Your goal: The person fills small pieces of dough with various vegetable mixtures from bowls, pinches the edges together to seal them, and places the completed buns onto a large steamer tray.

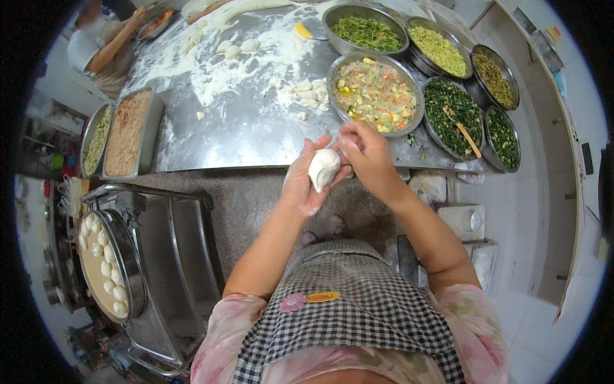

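A white filled dough bun [324,168] rests in my left hand [303,180], which cups it from below with the fingers curled round it. Its tapered end points down toward my wrist. Just to the right, my right hand [362,151] is raised with bent fingers, its fingertips beside the upper right of the bun; whether they touch it or hold anything is hidden. Beyond my hands, a steel bowl of noodle, egg and carrot filling [376,93] sits near the edge of the floury steel table [225,139]. Small dough pieces [309,93] lie left of that bowl.
Bowls of chopped greens [367,33], diced pale-green vegetable [439,50] and dark greens with a spoon [453,117] crowd the right. At left stand a tray of minced filling [127,134] and a round steamer of buns [98,269] on a metal rack. A co-worker [103,45] is at the far left.
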